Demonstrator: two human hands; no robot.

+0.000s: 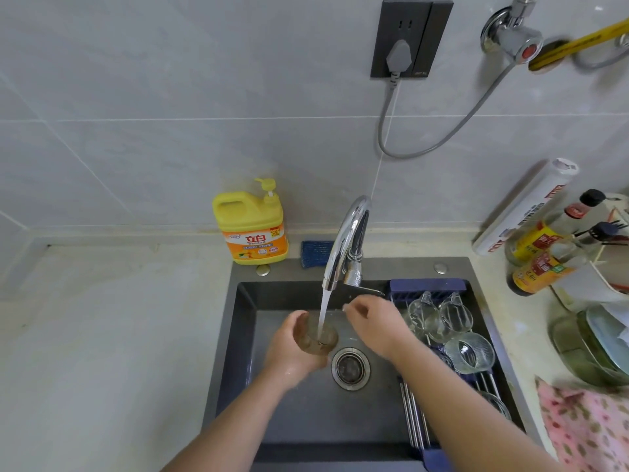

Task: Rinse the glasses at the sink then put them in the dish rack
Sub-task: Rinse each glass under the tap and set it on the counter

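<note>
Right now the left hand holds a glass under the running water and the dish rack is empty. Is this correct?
Not empty: the head view shows several glasses in the dish rack. The left hand does hold a glass under the water.

A clear glass (320,337) stood roughly upright in the left hand (292,350), whose fingers curled round its wall. A stream of water (323,308) ran into its open mouth above the dark grey sink (306,420). Just right of the right hand (372,323), a blue-framed dish rack (427,286) carried two clear glasses (422,316) side by side. A ribbed tumbler (469,352) lay beside that forearm.
</note>
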